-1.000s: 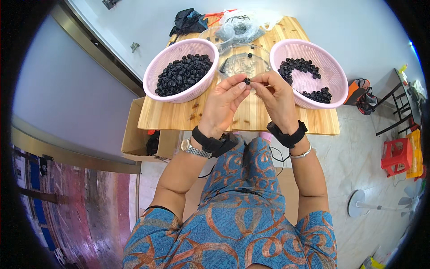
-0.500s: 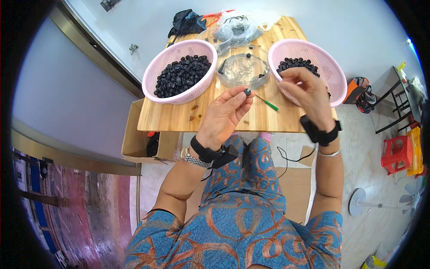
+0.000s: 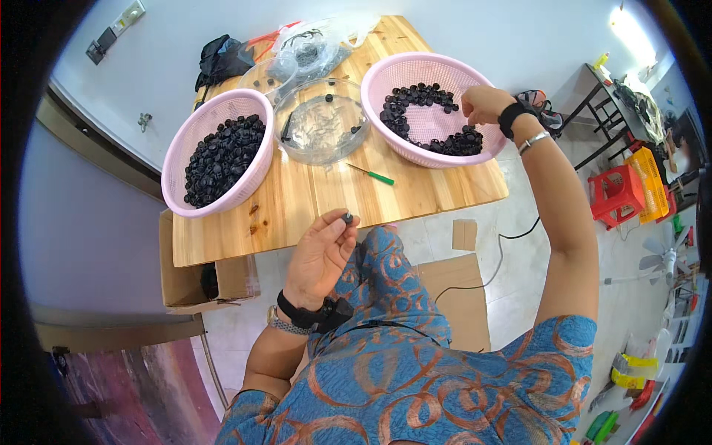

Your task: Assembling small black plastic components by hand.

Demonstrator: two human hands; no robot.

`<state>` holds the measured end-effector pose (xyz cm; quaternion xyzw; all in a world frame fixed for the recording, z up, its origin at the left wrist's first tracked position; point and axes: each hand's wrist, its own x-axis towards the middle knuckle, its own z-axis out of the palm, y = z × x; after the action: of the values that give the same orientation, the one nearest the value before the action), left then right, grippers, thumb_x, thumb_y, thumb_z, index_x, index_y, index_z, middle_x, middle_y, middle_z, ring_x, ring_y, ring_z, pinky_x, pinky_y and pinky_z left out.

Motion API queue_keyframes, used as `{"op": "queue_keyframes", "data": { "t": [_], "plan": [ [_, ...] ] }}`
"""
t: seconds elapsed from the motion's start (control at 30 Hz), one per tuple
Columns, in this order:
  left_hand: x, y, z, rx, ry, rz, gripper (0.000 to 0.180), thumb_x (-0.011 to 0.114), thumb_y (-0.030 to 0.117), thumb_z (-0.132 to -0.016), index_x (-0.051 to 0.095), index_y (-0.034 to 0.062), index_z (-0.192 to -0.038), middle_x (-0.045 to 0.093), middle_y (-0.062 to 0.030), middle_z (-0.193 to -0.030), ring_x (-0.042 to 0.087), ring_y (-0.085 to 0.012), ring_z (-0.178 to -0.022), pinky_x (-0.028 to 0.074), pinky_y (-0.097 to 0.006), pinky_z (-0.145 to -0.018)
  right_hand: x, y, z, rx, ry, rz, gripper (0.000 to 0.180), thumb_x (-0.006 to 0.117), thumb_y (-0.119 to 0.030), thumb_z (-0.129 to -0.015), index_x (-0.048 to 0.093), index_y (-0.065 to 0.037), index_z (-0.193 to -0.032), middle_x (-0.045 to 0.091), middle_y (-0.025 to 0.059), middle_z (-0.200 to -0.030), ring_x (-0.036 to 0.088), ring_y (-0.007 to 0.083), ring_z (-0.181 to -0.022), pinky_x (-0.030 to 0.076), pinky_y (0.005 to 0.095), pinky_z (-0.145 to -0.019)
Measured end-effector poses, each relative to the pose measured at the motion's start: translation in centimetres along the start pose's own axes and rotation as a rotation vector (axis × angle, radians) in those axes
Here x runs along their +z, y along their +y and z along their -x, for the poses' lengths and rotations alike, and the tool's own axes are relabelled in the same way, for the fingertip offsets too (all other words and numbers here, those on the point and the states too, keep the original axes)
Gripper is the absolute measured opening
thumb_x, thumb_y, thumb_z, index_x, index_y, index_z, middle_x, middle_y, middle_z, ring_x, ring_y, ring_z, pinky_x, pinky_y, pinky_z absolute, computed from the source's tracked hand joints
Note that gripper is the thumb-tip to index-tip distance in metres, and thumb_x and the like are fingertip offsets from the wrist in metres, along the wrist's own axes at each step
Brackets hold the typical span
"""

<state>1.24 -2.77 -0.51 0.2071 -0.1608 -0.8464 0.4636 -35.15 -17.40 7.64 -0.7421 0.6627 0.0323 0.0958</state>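
My left hand [image 3: 320, 256], palm turned up in front of the table's near edge, pinches a small round black cap [image 3: 347, 218] with a pale tip between thumb and fingers. My right hand [image 3: 486, 105] reaches over the right side of the right pink basket [image 3: 426, 127], fingers curled downward above the black caps [image 3: 463, 141] scattered around its floor. Whether anything is between those fingers is hidden. On the left, another pink basket [image 3: 170, 167] holds a large heap of similar black caps [image 3: 226, 159].
Between the baskets lies a transparent round tray [image 3: 322, 133] with many small pale pieces. A green-handled screwdriver [image 3: 380, 178] rests on the wooden table [image 3: 311, 200]. Behind are plastic bags [image 3: 311, 52] and a black bag [image 3: 222, 61]. A cardboard box [image 3: 182, 274] stands below left.
My right hand has moved right and away from me, to the far right of the right basket. My left hand has lowered toward me, still pinching the cap. The view has turned right.
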Motion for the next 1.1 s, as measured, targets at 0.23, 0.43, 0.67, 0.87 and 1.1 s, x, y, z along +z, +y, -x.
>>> {"op": "queue_keyframes", "data": {
  "t": [0.23,0.43,0.67,0.87,1.1],
  "plan": [
    [-0.9,1.1,0.4,0.045,0.017,-0.024,0.018,0.047,0.003,-0.089,0.053,-0.0016,-0.105,0.058,-0.0141,-0.097,0.059,-0.0174,-0.085,0.053,-0.024,-0.074,1.0,-1.3,-3.5,0.049,-0.37,0.175,0.017,0.071,-0.014,-0.062,0.066,-0.005,-0.075,0.065,0.0077,-0.066,0.062,0.0179,-0.061,0.049,0.031,-0.055],
    [-1.6,2.2,0.9,0.1,0.06,-0.012,0.018,0.048,0.004,-0.089,0.053,-0.0006,-0.105,0.058,-0.0131,-0.097,0.059,-0.0156,-0.084,0.052,-0.022,-0.073,2.1,-1.8,-4.6,0.058,-0.528,0.188,0.018,0.069,-0.012,-0.063,0.067,-0.003,-0.078,0.064,0.0085,-0.065,0.062,0.0179,-0.057,0.05,0.0297,-0.053],
    [-1.2,3.2,0.5,0.162,0.101,-0.04,0.021,0.05,0.003,-0.088,0.052,-0.0007,-0.108,0.058,-0.0123,-0.098,0.059,-0.014,-0.083,0.052,-0.021,-0.073,0.2,-1.8,-3.7,-0.034,-0.213,-0.297,0.02,0.064,-0.001,-0.061,0.065,0.001,-0.081,0.063,0.0105,-0.075,0.061,0.018,-0.067,0.049,0.029,-0.058],
    [-0.4,2.9,0.4,0.173,0.037,-0.061,0.023,0.05,0.002,-0.087,0.051,-0.0013,-0.11,0.057,-0.0125,-0.1,0.059,-0.0131,-0.083,0.051,-0.021,-0.073,0.9,-2.1,-2.6,-0.165,-0.112,-0.094,0.022,0.069,-0.002,-0.06,0.066,-0.003,-0.082,0.065,0.0101,-0.08,0.062,0.0215,-0.076,0.049,0.0315,-0.067],
    [1.2,1.9,0.9,0.145,0.004,-0.088,0.027,0.049,0.002,-0.088,0.048,-0.0024,-0.114,0.056,-0.0122,-0.103,0.057,-0.0123,-0.086,0.05,-0.02,-0.074,-0.4,-4.5,2.1,-0.23,0.044,-0.788,0.023,0.069,-0.006,-0.07,0.061,-0.001,-0.091,0.06,0.0027,-0.078,0.056,0.0101,-0.069,0.045,0.0215,-0.061]
  ]
}}
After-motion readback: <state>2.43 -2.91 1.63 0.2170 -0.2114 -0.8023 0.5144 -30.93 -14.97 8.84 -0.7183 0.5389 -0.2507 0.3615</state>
